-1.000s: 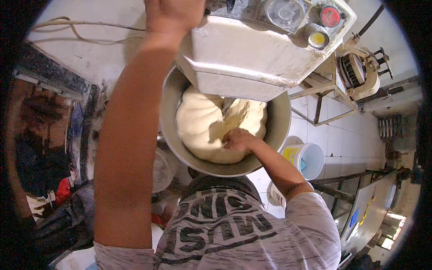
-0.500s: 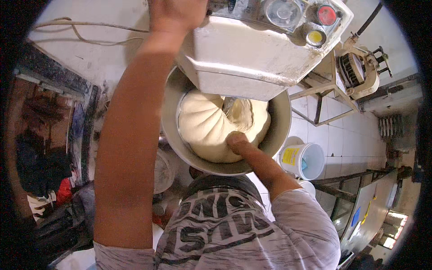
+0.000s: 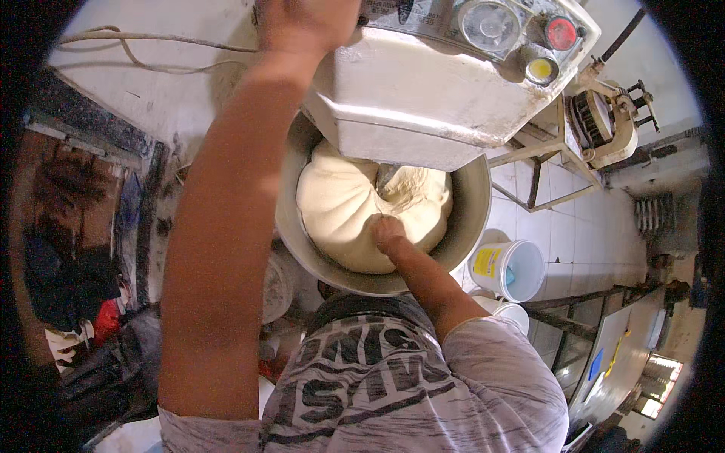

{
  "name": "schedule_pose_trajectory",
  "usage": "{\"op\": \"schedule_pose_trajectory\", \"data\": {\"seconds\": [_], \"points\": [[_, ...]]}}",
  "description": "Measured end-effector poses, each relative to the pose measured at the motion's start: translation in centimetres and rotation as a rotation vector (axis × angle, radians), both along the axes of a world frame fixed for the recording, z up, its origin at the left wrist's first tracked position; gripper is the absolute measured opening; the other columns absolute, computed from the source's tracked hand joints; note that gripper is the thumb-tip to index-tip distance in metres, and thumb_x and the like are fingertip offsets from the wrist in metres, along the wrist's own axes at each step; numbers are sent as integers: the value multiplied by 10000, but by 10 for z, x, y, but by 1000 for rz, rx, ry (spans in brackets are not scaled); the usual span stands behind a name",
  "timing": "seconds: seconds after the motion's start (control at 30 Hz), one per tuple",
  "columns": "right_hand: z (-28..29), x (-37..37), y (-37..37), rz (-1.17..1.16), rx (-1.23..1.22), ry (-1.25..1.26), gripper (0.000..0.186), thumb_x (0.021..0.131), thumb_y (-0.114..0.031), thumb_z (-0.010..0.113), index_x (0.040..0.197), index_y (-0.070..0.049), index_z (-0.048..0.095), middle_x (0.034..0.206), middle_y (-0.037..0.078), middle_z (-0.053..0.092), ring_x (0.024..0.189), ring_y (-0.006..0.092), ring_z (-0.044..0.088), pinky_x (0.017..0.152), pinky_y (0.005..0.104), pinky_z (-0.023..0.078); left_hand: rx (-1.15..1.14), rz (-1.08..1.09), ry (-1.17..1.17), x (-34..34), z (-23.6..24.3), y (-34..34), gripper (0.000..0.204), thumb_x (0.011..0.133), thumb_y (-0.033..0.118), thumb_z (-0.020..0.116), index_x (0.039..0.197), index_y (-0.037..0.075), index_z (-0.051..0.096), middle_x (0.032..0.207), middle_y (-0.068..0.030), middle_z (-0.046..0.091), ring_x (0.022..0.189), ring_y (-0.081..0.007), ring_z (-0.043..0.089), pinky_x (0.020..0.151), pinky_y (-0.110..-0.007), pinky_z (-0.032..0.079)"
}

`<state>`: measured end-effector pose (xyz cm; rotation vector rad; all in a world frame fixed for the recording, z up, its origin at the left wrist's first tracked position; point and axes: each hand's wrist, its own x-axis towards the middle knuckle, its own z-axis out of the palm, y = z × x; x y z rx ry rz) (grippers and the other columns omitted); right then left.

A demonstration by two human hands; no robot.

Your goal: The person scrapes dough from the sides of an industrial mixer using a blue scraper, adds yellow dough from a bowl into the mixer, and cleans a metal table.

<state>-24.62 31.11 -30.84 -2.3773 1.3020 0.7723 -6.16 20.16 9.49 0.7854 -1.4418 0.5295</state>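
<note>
The dough (image 3: 332, 215) is sitting in the metal bowl (image 3: 466, 226) under the mixer head (image 3: 415, 94), apparently already gathering into one folded mass, with a rough patch remaining beside the mixing tool (image 3: 386, 178). The right hand (image 3: 388, 231) is reaching down and touching the dough, its fingers hiding whether they are gripping. The left hand (image 3: 308, 29) is extending upward beside the control panel (image 3: 432, 19), its finger state being indeterminable at the frame edge.

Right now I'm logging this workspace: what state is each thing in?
Mixer head: smudged.
Mixing bowl: partly under the head.
Dough: ridged, in bowl.
Right hand: touching dough.
Left hand: raised, partly out of frame.
White bucket: open, blue item inside.
Red button: unclear if lit.
Yellow button: unclear if lit.
</note>
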Motion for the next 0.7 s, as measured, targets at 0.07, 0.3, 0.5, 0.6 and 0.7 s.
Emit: {"op": "schedule_pose_trajectory", "data": {"seconds": [0.07, 0.3, 0.5, 0.6, 0.7], "points": [[2, -11, -9, -128, -11, -112, 246, 858, -211, 493, 975, -37, 624, 1021, 135, 645, 1006, 230, 605, 820, 357, 494, 30, 46, -21, 4, -1, 3, 318, 934, 206, 327, 912, -23, 546, 918, -206, 559, 908, -364, 516, 850, -411, 391], [61, -74, -10, 128, -77, -54, 243, 822, -224, 519, 926, -44, 646, 902, 155, 665, 867, 292, 652, 766, 400, 514, -8, -6, -21, 4, 0, 0, 306, 924, 196, 337, 920, -25, 549, 923, -208, 556, 914, -367, 513, 846, -411, 392], [86, -9, -11, 18, -23, -218, 468, 759, -452, 626, 1018, -62, 634, 956, 231, 633, 950, 337, 607, 836, 409, 485, -86, 21, -74, 9, -2, -5, 300, 917, 187, 337, 921, -27, 547, 920, -203, 557, 916, -366, 512, 840, -417, 393], [10, 19, 1, -105, 32, -208, 427, 768, -372, 616, 979, 0, 628, 1037, 204, 617, 1008, 308, 584, 866, 392, 474, -53, 14, -44, 6, 0, -8, 306, 917, 190, 334, 912, -26, 551, 918, -200, 559, 915, -363, 513, 838, -418, 394], [-4, 32, 4, -128, 15, -205, 248, 847, -189, 493, 959, -13, 628, 1025, 178, 623, 966, 292, 606, 832, 382, 490, 42, 19, -5, 4, -2, -2, 313, 919, 196, 330, 908, -24, 552, 915, -199, 559, 906, -356, 519, 834, -412, 399]]}}
